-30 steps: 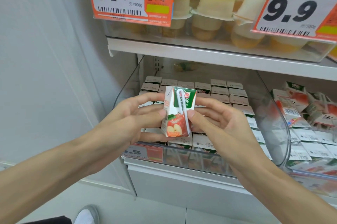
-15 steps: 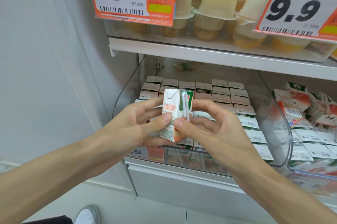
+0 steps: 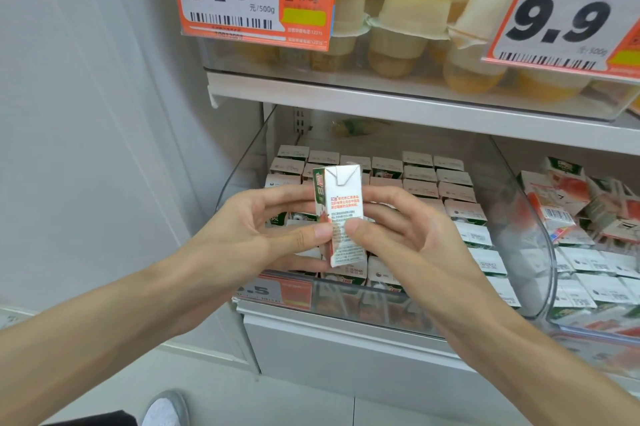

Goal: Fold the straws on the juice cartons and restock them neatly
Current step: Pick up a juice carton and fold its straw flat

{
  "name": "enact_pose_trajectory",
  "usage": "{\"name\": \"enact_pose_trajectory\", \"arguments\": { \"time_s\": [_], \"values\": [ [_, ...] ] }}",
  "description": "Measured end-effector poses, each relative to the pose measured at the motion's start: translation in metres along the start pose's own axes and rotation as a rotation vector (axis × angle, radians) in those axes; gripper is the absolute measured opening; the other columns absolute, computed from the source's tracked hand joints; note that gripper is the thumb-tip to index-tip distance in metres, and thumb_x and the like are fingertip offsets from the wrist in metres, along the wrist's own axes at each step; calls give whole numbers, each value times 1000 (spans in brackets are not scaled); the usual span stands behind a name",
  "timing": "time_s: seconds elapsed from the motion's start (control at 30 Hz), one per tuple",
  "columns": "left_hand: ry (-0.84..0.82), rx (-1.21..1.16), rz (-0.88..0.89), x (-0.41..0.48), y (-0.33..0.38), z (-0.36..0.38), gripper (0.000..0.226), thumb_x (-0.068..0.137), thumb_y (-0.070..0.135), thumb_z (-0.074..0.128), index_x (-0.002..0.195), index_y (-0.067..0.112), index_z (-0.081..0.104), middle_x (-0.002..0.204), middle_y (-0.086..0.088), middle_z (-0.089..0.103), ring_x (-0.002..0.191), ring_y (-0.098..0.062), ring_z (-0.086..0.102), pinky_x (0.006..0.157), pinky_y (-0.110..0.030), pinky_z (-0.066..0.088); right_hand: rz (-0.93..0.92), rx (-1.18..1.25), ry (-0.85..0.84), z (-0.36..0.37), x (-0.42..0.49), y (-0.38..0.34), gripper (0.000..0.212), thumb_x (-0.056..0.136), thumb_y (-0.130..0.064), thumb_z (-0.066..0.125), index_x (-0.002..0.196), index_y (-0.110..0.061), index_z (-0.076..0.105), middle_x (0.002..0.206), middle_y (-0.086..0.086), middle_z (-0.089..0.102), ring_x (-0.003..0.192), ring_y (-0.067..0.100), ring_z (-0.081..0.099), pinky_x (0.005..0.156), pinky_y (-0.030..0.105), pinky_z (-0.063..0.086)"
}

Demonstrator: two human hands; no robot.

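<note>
Fingers (image 3: 277,197) of both hands pinch boxy printed carton (image 3: 343,210).

A white shelf board (image 3: 381,106) crosses the upper half of the frame in front of me. A clear tray (image 3: 609,101) sits on it, packed with yellow jelly cups (image 3: 398,41). On the shelf below, at centre frame, a clear bin (image 3: 535,252) holds juice cartons (image 3: 453,179) standing in tidy rows. At the right edge a second bin (image 3: 595,335) holds loose cartons (image 3: 568,190) tumbled at the back. At bottom left my grey shoe (image 3: 162,408) rests on the pale floor (image 3: 277,401).
</note>
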State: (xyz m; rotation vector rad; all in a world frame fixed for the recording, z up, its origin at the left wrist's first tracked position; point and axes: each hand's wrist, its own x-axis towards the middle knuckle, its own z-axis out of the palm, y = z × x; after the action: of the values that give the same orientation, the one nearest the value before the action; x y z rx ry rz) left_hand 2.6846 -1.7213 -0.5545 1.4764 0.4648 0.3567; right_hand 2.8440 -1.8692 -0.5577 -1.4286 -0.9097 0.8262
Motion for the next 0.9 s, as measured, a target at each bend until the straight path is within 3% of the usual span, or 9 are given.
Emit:
{"name": "enact_pose_trajectory", "arguments": {
  "time_s": [0.2,0.33,0.5,0.63,0.8,0.9],
  "values": [
    [118,66,34,-1,0,2,56,75,22,88,127,19,69,124,0,76,99,-28,80,78,-32,66,-59,-124,-61,-2,-1,0,30,96,-45,74,126,-43,75,128,-15,75,117,8,70,102,29,55],
    [161,124,35,0,1,5,57,74,29,86,127,20,67,120,-2,77,81,-20,78,65,-22,59,-64,-38,-69,-7,1,3,42,89,-42,76,131,-35,74,123,-14,78,114,8,75,96,16,56],
    [101,154,8,0,4,1,42,86,35,76,126,28,64,118,1,80,100,-20,80,85,-25,62,-17,37,-25,-9,3,3,46,89,-32,74,134,-29,68,118,-9,81,110,8,76,89,11,55],
    [119,205,-17,1,1,1,51,82,34,80,130,30,65,120,5,80,104,-18,80,103,-42,57,54,58,-87,-7,3,-2,36,99,-24,72,134,-31,69,119,-10,80,110,10,77,88,9,54],
    [97,257,-1,-2,2,2,41,88,30,80,128,34,74,127,8,75,109,-16,78,104,-43,57,32,-55,-17,-5,1,-2,34,97,-30,75,130,-36,72,123,-12,78,112,9,75,96,26,58],
    [94,246,8,-3,3,2,42,90,25,80,130,32,73,132,7,73,111,-18,78,103,-43,60,-25,-119,13,-6,1,-1,35,94,-23,79,127,-35,74,120,-10,78,113,9,73,101,31,57]
  ]
}}
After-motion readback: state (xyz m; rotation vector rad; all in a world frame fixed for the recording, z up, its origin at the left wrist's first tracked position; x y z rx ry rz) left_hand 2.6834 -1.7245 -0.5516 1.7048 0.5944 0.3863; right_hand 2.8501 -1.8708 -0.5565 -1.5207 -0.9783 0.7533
